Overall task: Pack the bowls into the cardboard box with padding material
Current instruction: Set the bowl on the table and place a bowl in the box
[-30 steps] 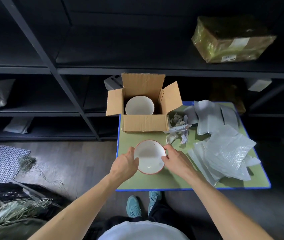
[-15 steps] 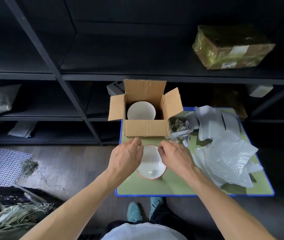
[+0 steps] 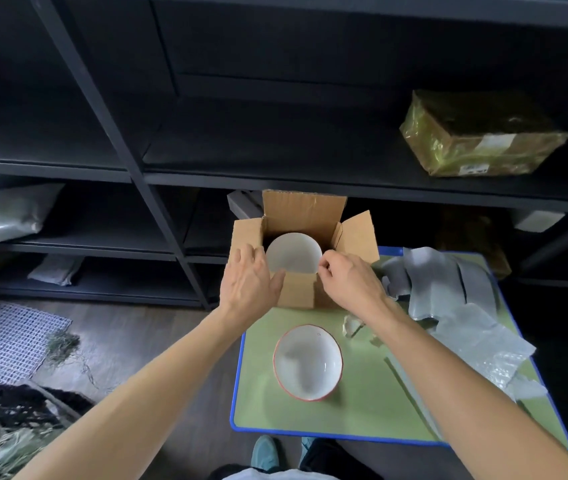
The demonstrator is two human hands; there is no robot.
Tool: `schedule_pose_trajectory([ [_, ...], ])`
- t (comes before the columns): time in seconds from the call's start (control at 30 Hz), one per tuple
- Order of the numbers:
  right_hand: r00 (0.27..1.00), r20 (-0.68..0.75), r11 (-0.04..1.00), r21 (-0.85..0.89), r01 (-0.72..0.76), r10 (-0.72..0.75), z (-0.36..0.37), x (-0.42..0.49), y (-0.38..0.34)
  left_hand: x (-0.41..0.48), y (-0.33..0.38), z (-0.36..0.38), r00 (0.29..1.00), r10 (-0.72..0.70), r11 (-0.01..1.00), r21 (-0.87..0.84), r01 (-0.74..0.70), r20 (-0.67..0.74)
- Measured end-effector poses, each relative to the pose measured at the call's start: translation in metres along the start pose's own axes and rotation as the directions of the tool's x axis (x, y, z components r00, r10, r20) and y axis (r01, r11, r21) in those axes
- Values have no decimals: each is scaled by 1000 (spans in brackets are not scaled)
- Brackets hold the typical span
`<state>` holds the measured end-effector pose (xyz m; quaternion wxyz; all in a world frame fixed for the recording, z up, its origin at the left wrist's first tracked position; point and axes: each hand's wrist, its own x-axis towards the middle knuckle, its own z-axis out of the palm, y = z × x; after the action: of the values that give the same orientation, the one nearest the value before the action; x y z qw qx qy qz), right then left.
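Head view: white red-rimmed bowl (image 3: 307, 362), upright on green table (image 3: 261, 407)

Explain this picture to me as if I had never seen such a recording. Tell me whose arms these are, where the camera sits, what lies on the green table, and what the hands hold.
There is no machine here. The arms belong to a person, and the one camera is worn on that person's head, looking forward and down, so you see roughly what they see.

On the green table stands an open cardboard box with one white bowl inside it. A second, red-rimmed bowl sits on the table nearer the person, untouched. Sheets of bubble wrap, the padding, lie to the right.

The left hand and right hand are at the box's near edge, on either side of the bowl inside. The left hand is open and holds nothing; whether the right hand's pinched fingers grip anything is too small to tell.
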<state>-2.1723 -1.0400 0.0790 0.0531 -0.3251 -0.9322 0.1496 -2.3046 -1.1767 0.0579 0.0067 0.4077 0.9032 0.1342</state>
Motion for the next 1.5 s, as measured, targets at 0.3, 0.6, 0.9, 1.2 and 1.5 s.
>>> schedule_pose_trajectory([
  [0.3, 975, 207, 975, -220, -39, 86, 9, 57, -4, 17, 3, 20, 991, -115, 987, 116, 107, 61],
  [0.6, 884, 341, 933, -273, -232, 320, 34, 88, -14, 14, 4, 26, 980, -182, 974, 155, 168, 85],
  [0.9, 917, 255, 947, -182, -264, 305, 27, 84, -19, 15, 3, 26, 982, -168, 976, 153, 153, 92],
  [1.2, 963, 107, 965, -121, -233, 246, -13, 69, -18, 17, -2, 14, 987, -134, 988, 84, 126, 90],
  [1.5, 980, 5, 971, 129, -199, 200, -49, 34, -11, 12, 5, -33, 999, -35, 970, -241, 33, -4],
])
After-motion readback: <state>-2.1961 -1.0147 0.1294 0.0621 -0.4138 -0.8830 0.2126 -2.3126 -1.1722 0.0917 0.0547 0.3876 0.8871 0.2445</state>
